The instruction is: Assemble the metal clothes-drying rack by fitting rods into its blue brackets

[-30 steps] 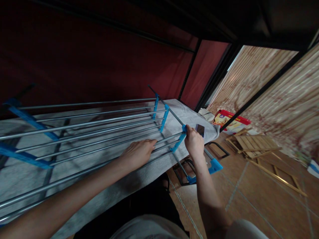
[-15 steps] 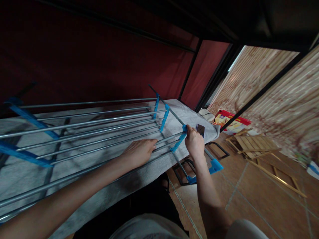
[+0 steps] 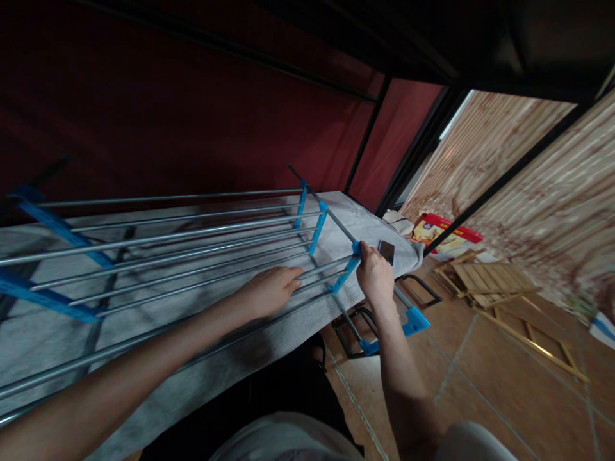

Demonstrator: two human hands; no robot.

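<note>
A rack of metal tubes (image 3: 206, 243) with blue plastic brackets lies across a grey cloth, probably a shoe rack. My left hand (image 3: 271, 291) is closed around one of its front tubes, short of the right end. My right hand (image 3: 375, 275) wraps the corner where that tube meets a blue bracket (image 3: 344, 274) and a side pole. Past my right wrist, the lower end of the rack with a blue corner piece (image 3: 417, 320) juts out over the floor. My palms hide the parts of the tube they cover.
Near the edge of the grey cloth (image 3: 346, 211) lies a phone (image 3: 386, 251). A red and yellow box (image 3: 446, 235) sits beyond it. On the tiled floor are a folded wooden chair (image 3: 500, 282) and black metal frames (image 3: 423, 288). Dark poles (image 3: 504, 173) rise around.
Hardly anything differs. My left hand has shifted very slightly on the tube; my right hand and the rack stay in place.
</note>
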